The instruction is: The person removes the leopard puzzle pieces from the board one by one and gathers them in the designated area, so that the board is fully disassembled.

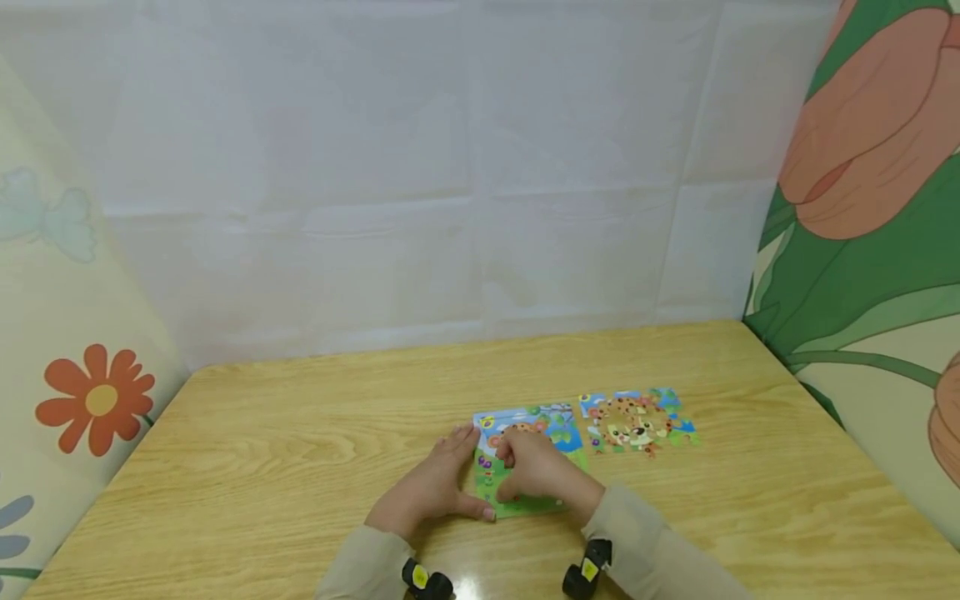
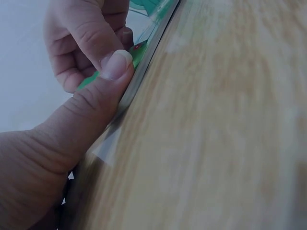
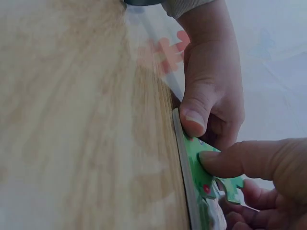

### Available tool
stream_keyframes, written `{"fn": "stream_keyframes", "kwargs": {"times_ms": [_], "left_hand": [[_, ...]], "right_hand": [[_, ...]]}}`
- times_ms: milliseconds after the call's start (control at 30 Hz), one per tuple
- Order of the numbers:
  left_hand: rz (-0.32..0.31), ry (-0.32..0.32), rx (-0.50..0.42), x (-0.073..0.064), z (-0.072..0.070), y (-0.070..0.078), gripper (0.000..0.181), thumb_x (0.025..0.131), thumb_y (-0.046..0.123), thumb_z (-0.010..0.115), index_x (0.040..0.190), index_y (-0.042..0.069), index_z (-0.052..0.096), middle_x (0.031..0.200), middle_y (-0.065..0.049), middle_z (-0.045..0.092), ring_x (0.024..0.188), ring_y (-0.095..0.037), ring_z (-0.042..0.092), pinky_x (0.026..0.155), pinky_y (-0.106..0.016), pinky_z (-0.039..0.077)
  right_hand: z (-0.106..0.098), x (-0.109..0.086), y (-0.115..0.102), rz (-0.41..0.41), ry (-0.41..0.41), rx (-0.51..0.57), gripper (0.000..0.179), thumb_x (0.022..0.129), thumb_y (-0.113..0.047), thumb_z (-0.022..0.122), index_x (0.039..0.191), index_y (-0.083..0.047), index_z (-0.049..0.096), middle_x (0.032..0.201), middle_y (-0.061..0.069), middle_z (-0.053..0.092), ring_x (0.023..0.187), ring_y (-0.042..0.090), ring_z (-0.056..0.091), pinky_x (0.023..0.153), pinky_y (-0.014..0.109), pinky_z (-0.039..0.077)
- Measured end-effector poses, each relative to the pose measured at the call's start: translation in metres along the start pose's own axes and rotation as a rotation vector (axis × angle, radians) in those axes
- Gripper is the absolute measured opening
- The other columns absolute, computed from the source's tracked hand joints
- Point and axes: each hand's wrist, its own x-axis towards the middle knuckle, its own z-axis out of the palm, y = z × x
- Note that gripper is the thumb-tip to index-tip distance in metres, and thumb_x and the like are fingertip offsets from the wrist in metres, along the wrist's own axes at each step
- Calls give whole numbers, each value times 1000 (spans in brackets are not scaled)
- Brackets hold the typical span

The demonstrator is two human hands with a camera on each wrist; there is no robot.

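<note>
A puzzle board (image 1: pixel 558 429) with a spotted animal on blue and green lies flat near the table's front. My left hand (image 1: pixel 442 475) rests along its left side, fingers extended to the upper corner and thumb at the lower one. In the left wrist view the left thumb (image 2: pixel 91 108) lies over the board's rim. Over the board's lower part my right hand (image 1: pixel 536 467) curls its fingers. It pinches a green puzzle piece (image 3: pixel 208 177) with a notched edge, the right thumb (image 3: pixel 240 158) on its face. The right hand hides much of the picture.
Right of the board, a partial puzzle (image 1: pixel 637 423) with the same spotted animal lies on the wooden table (image 1: pixel 300 450); its edges are uneven. A white cloth (image 1: pixel 375 167) hangs behind, with flower-patterned panels (image 1: pixel 97 400) at both sides.
</note>
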Motion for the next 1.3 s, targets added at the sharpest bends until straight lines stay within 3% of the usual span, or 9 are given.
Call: {"fn": "stream_keyframes", "kwargs": {"times_ms": [267,467,700,1067,1300], "left_hand": [[-2,5,4,1,0,0,112,61,42,83,143,-6,24,150,-24,20,140,-39,14,114,-53,11],[-6,1,-1,-1,0,1,112,62,44,82,143,-6,24,151,-23,20,140,-39,13,114,-53,12],[-19,-2,8,-2,1,1,114,60,47,81,144,-5,23,151,-22,18,140,-38,12,113,-54,13],[-34,2,18,0,1,0,118,57,48,82,145,-3,21,152,-21,16,141,-36,12,114,-52,12],[-33,-3,32,0,2,-1,118,57,49,81,145,-2,20,152,-20,14,141,-36,11,114,-51,11]], "right_hand": [[2,-4,4,-23,43,50,35,63,-3,79,86,-10,54,78,1,56,72,13,51,58,25,45],[6,-1,13,-87,73,213,20,72,0,74,87,-4,61,68,-2,58,58,5,52,48,18,45],[9,-3,26,13,74,491,20,77,1,70,95,-2,61,55,-3,52,47,6,49,45,17,43],[-12,-17,44,72,161,623,32,79,-1,68,109,4,59,61,-2,55,54,9,53,52,21,48],[-27,-26,55,107,240,680,33,77,1,69,108,7,60,64,-1,59,56,10,54,53,22,50]]}}
